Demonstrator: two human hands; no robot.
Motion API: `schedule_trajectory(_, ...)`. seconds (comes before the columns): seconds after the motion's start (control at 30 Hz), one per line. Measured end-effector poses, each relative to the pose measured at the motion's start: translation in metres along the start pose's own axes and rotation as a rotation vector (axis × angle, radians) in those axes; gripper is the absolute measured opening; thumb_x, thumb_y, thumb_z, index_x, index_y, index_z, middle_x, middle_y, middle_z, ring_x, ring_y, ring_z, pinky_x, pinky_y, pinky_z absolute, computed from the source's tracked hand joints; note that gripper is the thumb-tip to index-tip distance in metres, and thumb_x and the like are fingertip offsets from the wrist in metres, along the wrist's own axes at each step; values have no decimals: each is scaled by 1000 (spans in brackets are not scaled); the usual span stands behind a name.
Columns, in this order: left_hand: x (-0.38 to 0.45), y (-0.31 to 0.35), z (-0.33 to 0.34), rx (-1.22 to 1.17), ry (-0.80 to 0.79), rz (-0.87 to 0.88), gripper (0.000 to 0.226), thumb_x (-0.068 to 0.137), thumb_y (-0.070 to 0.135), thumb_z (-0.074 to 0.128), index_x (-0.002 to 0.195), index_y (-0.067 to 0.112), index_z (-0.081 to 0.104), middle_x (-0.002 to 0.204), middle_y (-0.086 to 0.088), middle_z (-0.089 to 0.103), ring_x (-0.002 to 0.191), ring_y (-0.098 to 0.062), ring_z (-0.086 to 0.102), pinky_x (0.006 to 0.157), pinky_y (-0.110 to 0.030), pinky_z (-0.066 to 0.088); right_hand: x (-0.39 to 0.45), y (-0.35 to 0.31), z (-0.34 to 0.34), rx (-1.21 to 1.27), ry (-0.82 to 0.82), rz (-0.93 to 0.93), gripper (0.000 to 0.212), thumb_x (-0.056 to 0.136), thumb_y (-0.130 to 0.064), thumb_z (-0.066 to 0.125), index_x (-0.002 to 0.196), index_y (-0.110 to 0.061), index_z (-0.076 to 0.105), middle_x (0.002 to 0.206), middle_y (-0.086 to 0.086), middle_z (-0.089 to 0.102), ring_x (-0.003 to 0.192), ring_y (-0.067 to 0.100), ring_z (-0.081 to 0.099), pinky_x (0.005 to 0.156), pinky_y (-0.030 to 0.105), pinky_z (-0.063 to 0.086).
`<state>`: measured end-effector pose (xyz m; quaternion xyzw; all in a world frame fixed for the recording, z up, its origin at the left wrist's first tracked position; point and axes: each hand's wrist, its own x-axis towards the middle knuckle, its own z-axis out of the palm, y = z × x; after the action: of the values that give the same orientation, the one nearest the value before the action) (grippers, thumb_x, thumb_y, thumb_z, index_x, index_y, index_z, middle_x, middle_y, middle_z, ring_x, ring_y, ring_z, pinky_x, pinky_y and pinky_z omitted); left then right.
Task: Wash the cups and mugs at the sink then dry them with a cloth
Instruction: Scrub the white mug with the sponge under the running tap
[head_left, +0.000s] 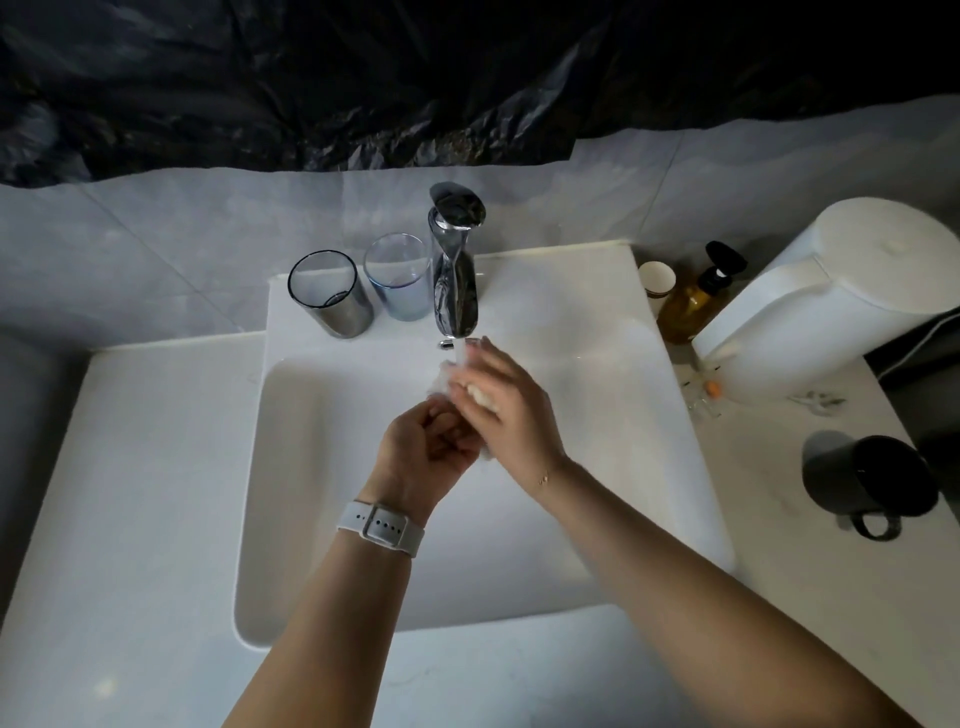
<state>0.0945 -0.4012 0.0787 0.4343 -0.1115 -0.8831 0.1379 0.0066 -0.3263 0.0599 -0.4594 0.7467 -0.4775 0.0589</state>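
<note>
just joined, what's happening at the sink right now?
A person is washing a clear cup under the running faucet, over the sink. The left hand grips the cup from below; the right hand rubs it with something pale, apparently a sponge. A smoky glass and a blue-tinted glass stand upright beside the faucet. A dark mug lies on its side on the counter to the right.
</note>
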Motion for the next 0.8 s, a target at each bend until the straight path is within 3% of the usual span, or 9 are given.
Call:
schedule_trajectory(0.13,-3,4,-9,-32,-2,-51,37,93,7,33,58,19,33,41,6,23,41,-11,22,48,-21,24,6,21,-9,293,95,509,23,90,-31,63,104,-16,73,114,-1,70,107,8,64,95,29,48)
schedule_trajectory(0.2,-3,8,-16,-40,13,-31,39,94,6,30,57,19,33,41,6,23,40,-11,22,44,-20,25,-17,18,-11,291,84,554,28,89,-36,62,106,-16,73,107,-3,72,101,7,65,89,26,48)
schedule_trajectory(0.3,-4,5,-23,-48,16,-27,40,98,9,29,58,18,33,40,6,23,38,-10,23,42,-19,26,-27,7,-4,271,14,422,31,86,-39,60,107,-19,72,111,-7,71,104,5,64,91,23,49)
schedule_trajectory(0.4,-9,0,-25,-38,-32,-54,40,97,10,32,58,18,34,42,5,23,41,-11,22,43,-20,26,5,8,-9,422,44,644,16,89,-38,63,85,-26,73,83,-15,71,83,2,63,78,24,49)
schedule_trajectory(0.47,-13,3,-27,-56,-72,-64,40,95,12,38,55,18,36,44,5,22,43,-11,23,46,-21,25,11,15,-18,574,5,849,21,90,-38,62,78,-23,71,72,-13,65,74,8,57,70,25,46)
schedule_trajectory(0.6,-13,16,-30,-3,-111,-19,36,85,18,49,50,18,37,44,5,21,43,-11,23,48,-20,23,-11,19,-31,1062,-224,1150,23,93,-40,56,101,-25,70,90,-3,68,91,15,63,82,38,55)
schedule_trajectory(0.73,-9,19,-34,80,-97,-38,37,85,19,49,50,18,37,44,4,24,40,-12,26,45,-21,24,-20,18,-35,1214,-283,1161,29,83,-46,62,92,-21,75,93,3,69,98,21,65,95,47,51)
schedule_trajectory(0.8,-6,19,-35,93,-75,-37,41,91,19,45,51,18,35,45,4,24,41,-12,26,44,-21,24,-23,19,-34,1289,-323,1100,36,85,-41,61,110,-18,70,107,9,66,103,26,64,97,50,49)
